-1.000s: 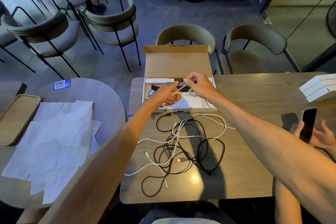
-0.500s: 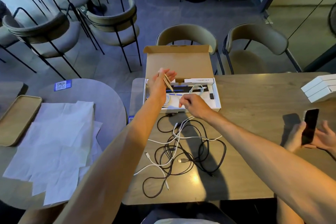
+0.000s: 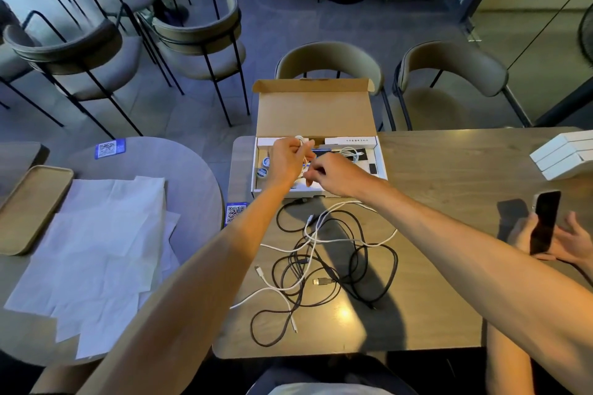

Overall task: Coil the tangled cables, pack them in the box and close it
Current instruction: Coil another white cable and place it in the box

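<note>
An open cardboard box point(image 3: 316, 112) with its lid standing up sits at the table's far edge. My left hand point(image 3: 286, 160) is over the box's left half and grips loops of a white cable point(image 3: 301, 140). My right hand point(image 3: 332, 174) is close beside it, fingers curled, pinching the same white cable. A coiled white cable point(image 3: 351, 153) lies inside the box on the right. On the table in front of the box lies a tangle of black and white cables point(image 3: 324, 261).
Another person's hands hold a dark phone point(image 3: 545, 221) at the right edge. White boxes point(image 3: 564, 155) are stacked at the far right. White paper sheets point(image 3: 96, 250) and a tray point(image 3: 30, 205) lie on the round table to the left. Chairs stand behind the table.
My right hand has moved up from the box's front edge to meet the left hand. The left hand has closed round the white cable loops it held up with spread fingers.
</note>
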